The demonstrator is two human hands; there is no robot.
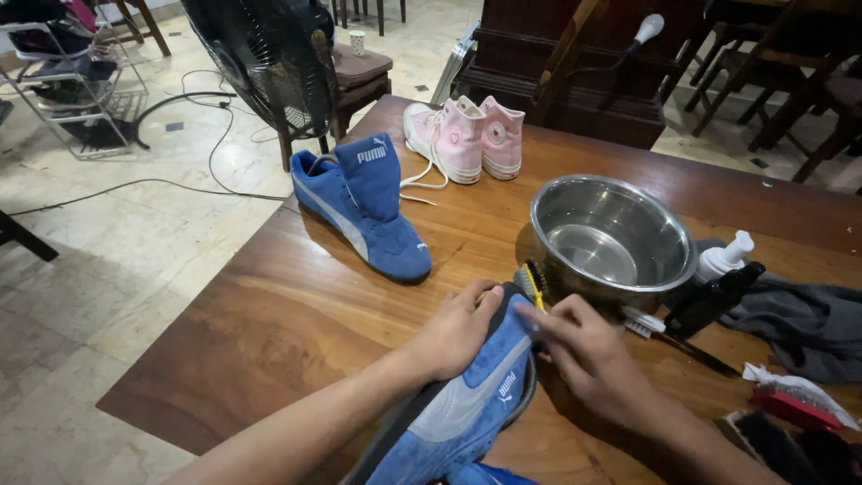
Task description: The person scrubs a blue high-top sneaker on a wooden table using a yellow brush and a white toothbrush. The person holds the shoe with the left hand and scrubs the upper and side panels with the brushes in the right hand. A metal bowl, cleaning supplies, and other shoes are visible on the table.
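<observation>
A blue suede high-top shoe (pixel 467 404) with a grey side stripe lies across the near edge of the wooden table (pixel 296 305). My left hand (pixel 453 332) grips its toe end from the left. My right hand (pixel 588 346) rests on the toe from the right, fingers curled by a small yellow-handled brush (pixel 532 280) that pokes up behind the shoe. Whether the right hand holds that brush is hidden. The matching blue shoe (pixel 364 207) stands upright farther back on the left.
A steel bowl (pixel 611 238) holding water sits right behind my hands. Pink high-top sneakers (pixel 467 135) stand at the far edge. At the right lie a toothbrush (pixel 673 337), a white pump bottle (pixel 723 256), a dark bottle (pixel 714 301), grey cloth (pixel 804 319) and brushes (pixel 790 409). A fan (pixel 269 54) stands beyond the table.
</observation>
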